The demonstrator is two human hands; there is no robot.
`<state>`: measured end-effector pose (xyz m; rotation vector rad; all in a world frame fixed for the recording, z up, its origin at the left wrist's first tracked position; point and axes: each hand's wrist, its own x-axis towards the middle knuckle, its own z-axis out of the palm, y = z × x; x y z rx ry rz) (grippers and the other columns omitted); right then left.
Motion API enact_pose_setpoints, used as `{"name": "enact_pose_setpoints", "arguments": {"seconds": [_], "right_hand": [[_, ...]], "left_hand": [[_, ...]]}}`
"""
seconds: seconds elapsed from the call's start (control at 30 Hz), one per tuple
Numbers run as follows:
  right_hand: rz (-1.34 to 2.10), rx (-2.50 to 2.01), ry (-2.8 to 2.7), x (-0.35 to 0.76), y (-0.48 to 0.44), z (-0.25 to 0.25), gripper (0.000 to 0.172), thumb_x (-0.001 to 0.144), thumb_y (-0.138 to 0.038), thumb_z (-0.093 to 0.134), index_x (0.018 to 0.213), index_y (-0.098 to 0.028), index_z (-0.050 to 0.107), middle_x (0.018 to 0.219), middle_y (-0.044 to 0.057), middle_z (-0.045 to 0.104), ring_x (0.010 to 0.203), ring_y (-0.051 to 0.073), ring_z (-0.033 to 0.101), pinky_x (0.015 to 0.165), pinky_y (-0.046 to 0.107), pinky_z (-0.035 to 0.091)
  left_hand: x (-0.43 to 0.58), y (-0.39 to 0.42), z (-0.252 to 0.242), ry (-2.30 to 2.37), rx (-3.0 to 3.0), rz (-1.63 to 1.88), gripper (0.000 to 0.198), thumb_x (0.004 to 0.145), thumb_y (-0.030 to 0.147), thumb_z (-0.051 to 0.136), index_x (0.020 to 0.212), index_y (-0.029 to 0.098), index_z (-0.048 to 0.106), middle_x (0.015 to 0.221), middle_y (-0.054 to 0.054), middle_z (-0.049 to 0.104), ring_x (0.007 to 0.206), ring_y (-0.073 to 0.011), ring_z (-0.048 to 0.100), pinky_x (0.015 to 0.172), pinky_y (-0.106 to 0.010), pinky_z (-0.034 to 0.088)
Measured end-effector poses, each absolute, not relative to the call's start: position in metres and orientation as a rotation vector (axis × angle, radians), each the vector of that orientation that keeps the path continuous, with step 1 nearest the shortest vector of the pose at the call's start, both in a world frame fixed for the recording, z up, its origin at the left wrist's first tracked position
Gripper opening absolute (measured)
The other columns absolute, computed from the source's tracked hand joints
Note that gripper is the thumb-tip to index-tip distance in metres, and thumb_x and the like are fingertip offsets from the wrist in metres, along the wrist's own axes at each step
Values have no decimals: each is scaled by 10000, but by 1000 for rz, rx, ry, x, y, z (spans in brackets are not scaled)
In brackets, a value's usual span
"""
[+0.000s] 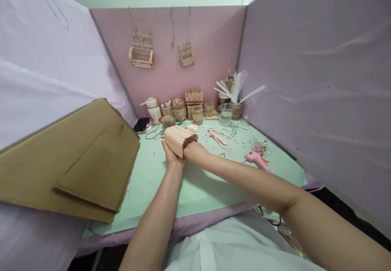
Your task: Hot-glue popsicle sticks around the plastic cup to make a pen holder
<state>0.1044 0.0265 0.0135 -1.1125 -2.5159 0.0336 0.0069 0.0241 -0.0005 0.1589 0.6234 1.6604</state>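
A cup-shaped holder made of flat wooden craft sticks (178, 136) lies tilted on its side above the middle of the table, its jagged open end towards the right. My left hand (172, 155) is closed round it from below and the left, with the palm under the sticks. At the open end is my right hand (194, 152), its fingers reaching into the holder. Those fingers are hidden inside, so I cannot tell what they grip or press.
Cardboard sheets (91, 169) lean at the left. A pink glue gun (259, 159) lies right, near scraps and a pink pen-like tool (217, 137). Behind stand a white flask (153, 110), twine balls (168, 120), stick-built cups (197, 114) and a clear cup of liquid (226, 115). Walls enclose the table.
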Motion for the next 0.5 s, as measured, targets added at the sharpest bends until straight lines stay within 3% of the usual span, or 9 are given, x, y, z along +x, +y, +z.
{"name": "enact_pose_setpoints", "arguments": {"seconds": [0.1,0.2,0.33,0.5], "right_hand": [[332,-1113,-2441,107,18,20,141,797,-31,631,796,-95,756,922,129,763,936,234,690,855,323,502],[622,-1112,-2261,110,10,22,181,757,-48,609,745,-120,774,830,105,773,844,220,695,794,297,491],[992,-1064,-1933,118,10,18,213,786,-148,613,899,-136,793,879,79,784,804,176,701,742,265,530],[1250,-961,-1601,133,17,11,323,824,-265,594,1047,-98,758,991,132,769,878,171,708,847,310,563]], "left_hand": [[7,25,0,640,157,1681,666,967,664,298,1160,173,704,887,-68,760,759,-204,711,680,-285,554],[8,25,1,601,157,1741,678,982,640,273,1172,143,694,864,-79,755,754,-205,710,691,-287,556],[6,26,3,557,163,1730,699,974,663,246,1146,155,696,867,-78,753,755,-220,714,671,-310,571],[-1,27,3,488,147,1655,692,955,684,271,1209,171,659,916,-93,743,792,-239,705,695,-349,584]]}}
